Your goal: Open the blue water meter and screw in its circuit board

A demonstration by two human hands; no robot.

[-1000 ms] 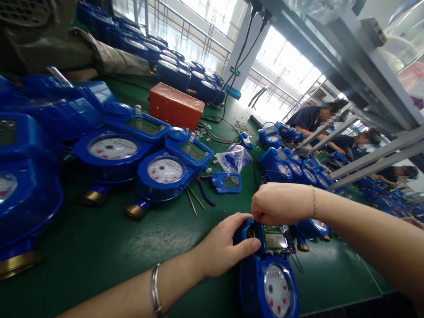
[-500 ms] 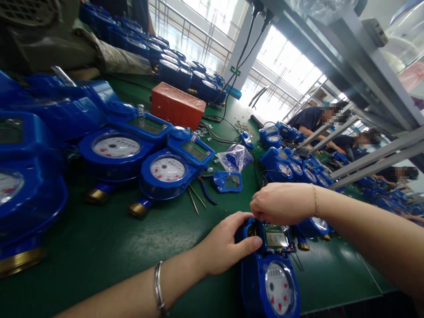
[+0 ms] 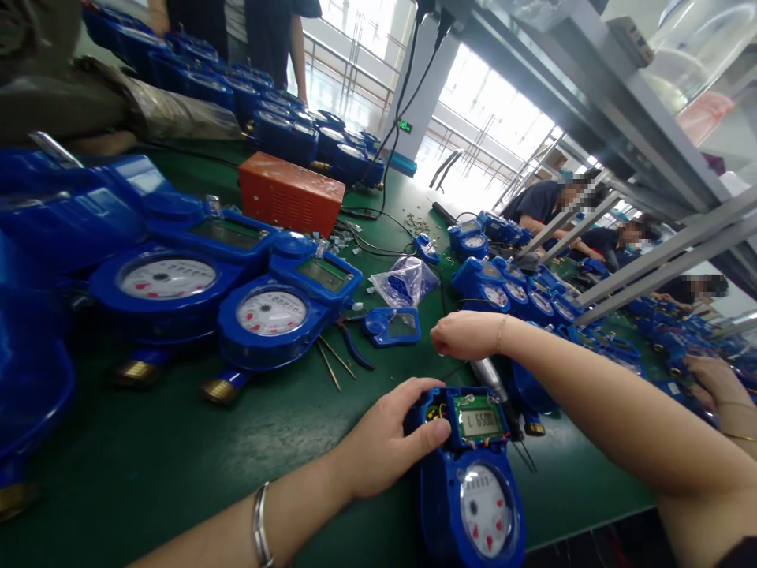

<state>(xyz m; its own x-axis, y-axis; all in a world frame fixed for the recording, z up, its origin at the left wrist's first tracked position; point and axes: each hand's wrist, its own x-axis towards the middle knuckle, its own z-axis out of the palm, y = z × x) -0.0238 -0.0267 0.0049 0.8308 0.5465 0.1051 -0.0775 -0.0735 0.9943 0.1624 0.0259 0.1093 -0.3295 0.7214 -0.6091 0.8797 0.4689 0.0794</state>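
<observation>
A: Where is your meter, and what has hold of it?

B: The open water meter (image 3: pixel 467 481) lies on the green tabletop (image 3: pixel 177 450) right in front of you, close to its near edge, dial toward you. Your left hand (image 3: pixel 384 442) cups its upper left side, fingers curled around the housing and thumb pressed on the rim of the uncovered electronics bay, where the small display (image 3: pixel 480 422) and loose wires show. Your right hand (image 3: pixel 464 335) hovers just beyond it, loosely clenched; I cannot tell whether it grips the silver tool (image 3: pixel 490 377) lying beneath it.

A: How will it handle?

B: I judge it heavy and stiff: a thick painted body with brass fittings. The paint looks glossy, so it may slip. Hold it by the solid blue shell, as you do now, not by the bare board, display or wires, which look fragile.

A: Any room to move it?

B: Little. More meters crowd the right, a loose blue cover (image 3: pixel 393 326) and pliers (image 3: pixel 355 343) lie ahead on the left, and the edge runs just below the dial. The open green patch to your left is the freest room.
</observation>
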